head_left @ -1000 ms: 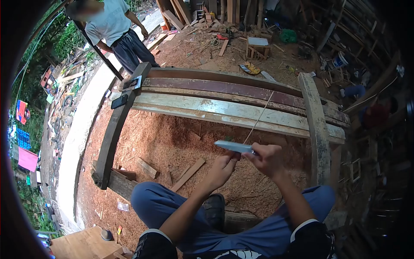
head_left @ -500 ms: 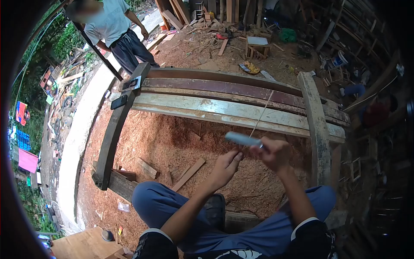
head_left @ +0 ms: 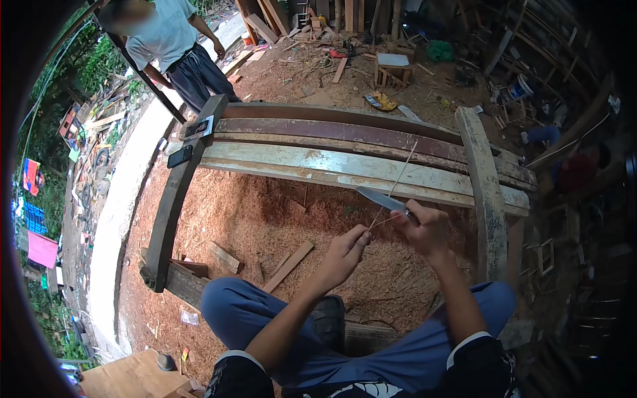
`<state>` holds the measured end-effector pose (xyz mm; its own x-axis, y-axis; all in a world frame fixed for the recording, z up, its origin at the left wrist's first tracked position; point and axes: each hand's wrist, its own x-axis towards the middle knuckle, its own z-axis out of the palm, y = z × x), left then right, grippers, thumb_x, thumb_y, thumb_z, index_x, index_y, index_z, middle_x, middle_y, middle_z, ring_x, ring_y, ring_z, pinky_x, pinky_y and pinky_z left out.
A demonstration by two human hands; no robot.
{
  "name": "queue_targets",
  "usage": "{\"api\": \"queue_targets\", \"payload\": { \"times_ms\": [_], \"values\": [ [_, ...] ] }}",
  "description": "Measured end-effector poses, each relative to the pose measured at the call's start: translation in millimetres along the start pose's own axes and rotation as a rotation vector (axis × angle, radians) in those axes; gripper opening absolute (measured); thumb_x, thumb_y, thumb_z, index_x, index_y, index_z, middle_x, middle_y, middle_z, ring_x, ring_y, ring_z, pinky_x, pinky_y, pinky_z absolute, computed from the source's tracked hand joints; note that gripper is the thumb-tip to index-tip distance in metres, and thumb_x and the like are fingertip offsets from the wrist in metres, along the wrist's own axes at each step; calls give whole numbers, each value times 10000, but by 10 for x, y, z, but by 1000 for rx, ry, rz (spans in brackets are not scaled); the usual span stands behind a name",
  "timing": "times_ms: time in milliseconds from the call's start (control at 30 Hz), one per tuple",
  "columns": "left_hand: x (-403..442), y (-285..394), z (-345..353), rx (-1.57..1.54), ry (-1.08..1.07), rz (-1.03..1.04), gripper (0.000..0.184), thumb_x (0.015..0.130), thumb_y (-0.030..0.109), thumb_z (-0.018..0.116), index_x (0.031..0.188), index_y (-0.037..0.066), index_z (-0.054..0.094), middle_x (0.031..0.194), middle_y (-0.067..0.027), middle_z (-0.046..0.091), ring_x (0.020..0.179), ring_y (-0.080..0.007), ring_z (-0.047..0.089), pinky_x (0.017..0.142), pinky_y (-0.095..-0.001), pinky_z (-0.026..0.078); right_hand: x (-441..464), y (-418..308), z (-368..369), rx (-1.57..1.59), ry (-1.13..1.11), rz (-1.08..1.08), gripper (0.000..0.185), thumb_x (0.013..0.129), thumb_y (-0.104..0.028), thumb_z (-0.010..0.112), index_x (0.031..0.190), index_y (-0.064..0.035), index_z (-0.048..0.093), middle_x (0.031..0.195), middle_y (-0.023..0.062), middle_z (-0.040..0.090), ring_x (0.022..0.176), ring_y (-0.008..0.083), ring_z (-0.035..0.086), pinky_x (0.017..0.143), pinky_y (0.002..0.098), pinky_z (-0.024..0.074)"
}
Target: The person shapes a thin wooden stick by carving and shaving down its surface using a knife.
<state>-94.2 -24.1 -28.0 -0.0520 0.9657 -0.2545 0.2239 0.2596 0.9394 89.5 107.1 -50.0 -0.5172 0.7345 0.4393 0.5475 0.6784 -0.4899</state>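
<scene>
My right hand (head_left: 426,229) is closed around a knife (head_left: 381,199), its broad grey blade pointing left and slightly up. The handle is mostly hidden by my fingers. A thin pale strip of wood or bamboo (head_left: 403,171) is pinched in my left hand (head_left: 347,253), below and left of the knife. From there the strip slants up to the right, passing by the blade; I cannot tell whether the two touch. A second thin sliver (head_left: 385,221) shows between my hands.
Ahead lie long planks (head_left: 318,159) between two dark wooden beams (head_left: 174,199). A black phone (head_left: 180,156) rests on the left beam. Wood shavings (head_left: 245,219) cover the ground. Another person (head_left: 189,63) stands at the upper left; someone in red (head_left: 574,172) is at the right.
The knife has moved slightly right and its blade now tilts down toward my right hand. A sliver beside the strip now shows more clearly. My left hand has barely moved.
</scene>
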Motion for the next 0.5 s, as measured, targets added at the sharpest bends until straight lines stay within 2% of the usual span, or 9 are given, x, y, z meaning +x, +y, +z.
{"api": "queue_targets", "payload": {
  "times_ms": [33,167,233,267,300,433,500],
  "values": [
    [-3,-2,10,-7,21,11,285,1044,306,453,1042,39,553,739,-25,527,662,-92,513,610,-280,438,-13,-45,-17,-21,-29,33,532,916,-575,590,679,-99,561,493,71,509,444,258,573,450,381,420],
    [12,-213,115,0,108,107,293,1046,316,447,1014,44,551,710,-32,516,636,-100,517,595,-287,436,-143,-258,88,25,-86,-202,499,901,-557,625,667,-121,562,479,52,523,418,238,564,429,356,435],
    [5,-132,102,9,100,120,288,1043,305,453,1009,38,554,711,-31,514,631,-103,517,592,-295,438,-120,-205,55,-27,-85,-214,503,900,-560,625,665,-119,561,478,55,523,417,238,563,429,357,436],
    [-3,-47,74,9,61,96,279,1040,292,460,1014,32,557,714,-29,514,634,-105,517,596,-300,442,-102,-178,36,-52,-83,-216,506,899,-561,625,664,-119,560,478,56,523,416,238,563,428,358,436],
    [-18,31,58,9,24,73,271,1037,279,467,1019,26,561,718,-27,514,637,-107,518,599,-306,445,-56,-182,-38,-31,-30,-103,503,912,-543,618,675,-103,564,510,58,538,441,233,574,458,375,439],
    [45,-207,151,-93,22,98,236,1036,240,481,992,23,562,734,-2,499,640,-92,490,588,-295,432,-51,-62,-97,-28,-10,41,511,901,-558,621,687,-97,568,514,86,518,466,254,582,471,384,429],
    [83,-306,196,-113,55,149,230,1039,236,482,967,30,555,720,16,482,629,-81,468,570,-282,418,-154,-183,-12,0,-64,-86,517,905,-576,609,682,-111,570,480,54,495,424,219,555,436,364,417]
  ]
}}
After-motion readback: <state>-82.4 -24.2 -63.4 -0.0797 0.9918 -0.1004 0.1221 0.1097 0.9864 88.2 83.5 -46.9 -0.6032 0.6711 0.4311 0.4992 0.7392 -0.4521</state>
